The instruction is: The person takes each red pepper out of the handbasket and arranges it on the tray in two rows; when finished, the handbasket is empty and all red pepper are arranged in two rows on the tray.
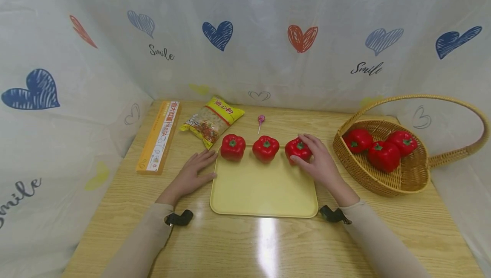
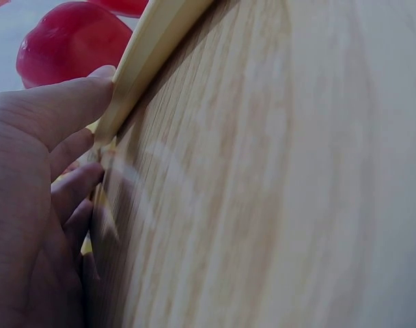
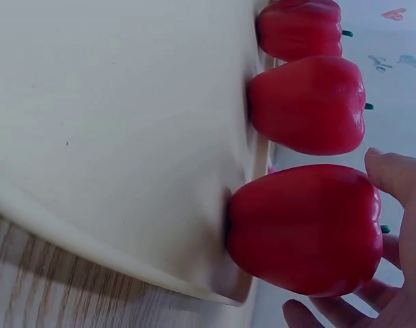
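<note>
Three red bell peppers stand in a row along the far edge of a pale yellow tray [image 1: 264, 188]: a left pepper [image 1: 232, 152], a middle pepper [image 1: 266, 153] and a right pepper [image 1: 294, 146]. My right hand [image 1: 320, 160] holds the right one from its right side. The thumb lies at its near side and the fingers curl round the far side; its base sits on the tray in the right wrist view. At the tray's left edge rests my left hand [image 1: 193, 173], fingers extended, with the thumb [image 2: 91, 96] at the rim.
A wicker basket [image 1: 383, 184] with a tall handle stands at the right, holding three more red peppers [image 1: 383, 156]. Behind the tray lie a yellow pasta bag [image 1: 212, 120] and a lollipop [image 1: 261, 119]. An orange and white pasta box [image 1: 159, 137] lies at the left.
</note>
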Available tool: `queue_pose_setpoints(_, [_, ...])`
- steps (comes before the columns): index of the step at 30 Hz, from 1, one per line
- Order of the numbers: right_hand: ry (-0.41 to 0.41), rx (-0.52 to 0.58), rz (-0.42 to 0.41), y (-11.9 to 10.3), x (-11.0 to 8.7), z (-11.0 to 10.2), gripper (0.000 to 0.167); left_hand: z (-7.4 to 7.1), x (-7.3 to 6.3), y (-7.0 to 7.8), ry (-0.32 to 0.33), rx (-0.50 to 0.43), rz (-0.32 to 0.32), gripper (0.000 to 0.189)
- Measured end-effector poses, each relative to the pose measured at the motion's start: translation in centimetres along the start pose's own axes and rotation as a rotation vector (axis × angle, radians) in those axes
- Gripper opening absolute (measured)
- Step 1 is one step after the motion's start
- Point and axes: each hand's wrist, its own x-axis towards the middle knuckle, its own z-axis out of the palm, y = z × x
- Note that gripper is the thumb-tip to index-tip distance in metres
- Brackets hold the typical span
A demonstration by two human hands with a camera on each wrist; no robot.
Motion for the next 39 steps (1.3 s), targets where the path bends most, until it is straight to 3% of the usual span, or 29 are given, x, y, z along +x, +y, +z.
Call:
queue_pose_setpoints(28, [-0.005,-0.016,-0.007,0.7,-1.0,-1.6,0.080,-0.2,0.0,0.5,0.001,0.001,0.000,0.067])
queue_pose_setpoints(39, [0.017,-0.044,-0.017,1.3,-1.8,-2.9,0.074,-0.2,0.0,0.4,-0.006,-0.008,-0.007,0.068])
